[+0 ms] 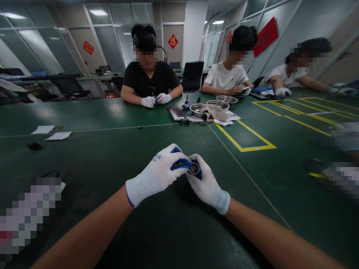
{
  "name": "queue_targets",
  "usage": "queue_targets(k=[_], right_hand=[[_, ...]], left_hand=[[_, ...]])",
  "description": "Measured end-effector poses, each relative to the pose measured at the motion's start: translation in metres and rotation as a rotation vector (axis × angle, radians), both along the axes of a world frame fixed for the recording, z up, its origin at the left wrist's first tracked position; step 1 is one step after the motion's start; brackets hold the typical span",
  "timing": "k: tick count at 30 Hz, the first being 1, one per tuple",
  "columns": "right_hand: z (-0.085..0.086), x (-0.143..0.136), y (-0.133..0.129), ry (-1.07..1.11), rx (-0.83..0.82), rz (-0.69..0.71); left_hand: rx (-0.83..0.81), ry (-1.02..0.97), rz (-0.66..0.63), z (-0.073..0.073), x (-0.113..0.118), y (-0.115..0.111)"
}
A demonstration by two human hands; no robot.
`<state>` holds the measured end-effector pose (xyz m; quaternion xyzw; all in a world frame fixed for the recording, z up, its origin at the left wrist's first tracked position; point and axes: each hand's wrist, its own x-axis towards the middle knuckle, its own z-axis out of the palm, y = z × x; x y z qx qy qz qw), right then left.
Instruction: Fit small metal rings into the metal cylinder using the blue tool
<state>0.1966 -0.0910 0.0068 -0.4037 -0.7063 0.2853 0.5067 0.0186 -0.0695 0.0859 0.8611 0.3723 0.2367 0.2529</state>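
Both my hands wear white knitted gloves with blue coated palms, and they meet over the green table (165,235). My right hand (206,183) is closed around a small round metal part (194,169). Its open end faces up toward me, showing a shiny ring and a darker centre. From the left, my left hand (161,170) reaches in with thumb and finger pinched together at the part's rim. Whether a small piece sits between those fingertips is too fine to tell. The lower body of the metal part is hidden in the right glove.
Metal bowls (197,109) and a beige cloth (214,113) stand mid-table. Yellow tape (259,148) marks the right side. White papers (58,136) and a dark piece (34,146) lie at left. Across sit several people, including a person in black (151,80); a blurred glove (346,136) shows right.
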Motion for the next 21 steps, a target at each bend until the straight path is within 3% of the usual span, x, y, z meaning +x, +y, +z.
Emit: queue_targets(k=[6,12,21], right_hand=[[-0.002,0.001,-0.001,-0.019,0.005,0.052],[-0.002,0.000,-0.001,-0.014,-0.011,0.077],[-0.002,0.000,0.000,-0.012,-0.019,0.082]], left_hand=[[-0.064,-0.040,-0.010,-0.002,0.005,-0.003],[-0.005,0.009,-0.059,-0.006,0.009,-0.002],[0.112,0.227,0.069,0.005,0.020,-0.012]])
